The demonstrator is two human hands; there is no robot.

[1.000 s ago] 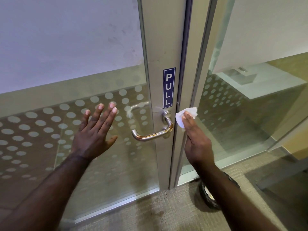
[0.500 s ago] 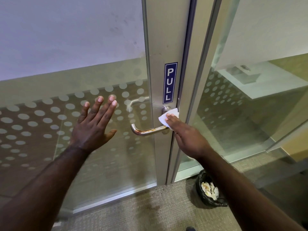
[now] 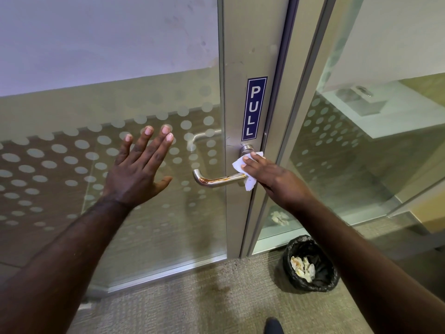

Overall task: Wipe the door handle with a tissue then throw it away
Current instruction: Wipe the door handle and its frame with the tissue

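A chrome lever door handle (image 3: pixel 216 180) sticks out leftward from the metal door frame, below a blue PULL sign (image 3: pixel 254 109). My right hand (image 3: pixel 269 178) presses a white tissue (image 3: pixel 242 165) around the handle's right end, close to its round base. The tissue wraps over the lever and a corner hangs below it. My left hand (image 3: pixel 138 168) lies flat on the dotted glass pane (image 3: pixel 60 160) to the left of the handle, fingers spread, holding nothing.
A small bin with a black liner (image 3: pixel 310 263) stands on the carpet at the lower right, beside the door frame, with crumpled tissues in it. A fixed glass panel (image 3: pixel 361 145) fills the right. A dark shoe tip (image 3: pixel 273 325) shows at the bottom edge.
My right hand moved the tissue from the door frame's edge onto the handle's base and closed over the lever. My left hand stayed flat on the glass.
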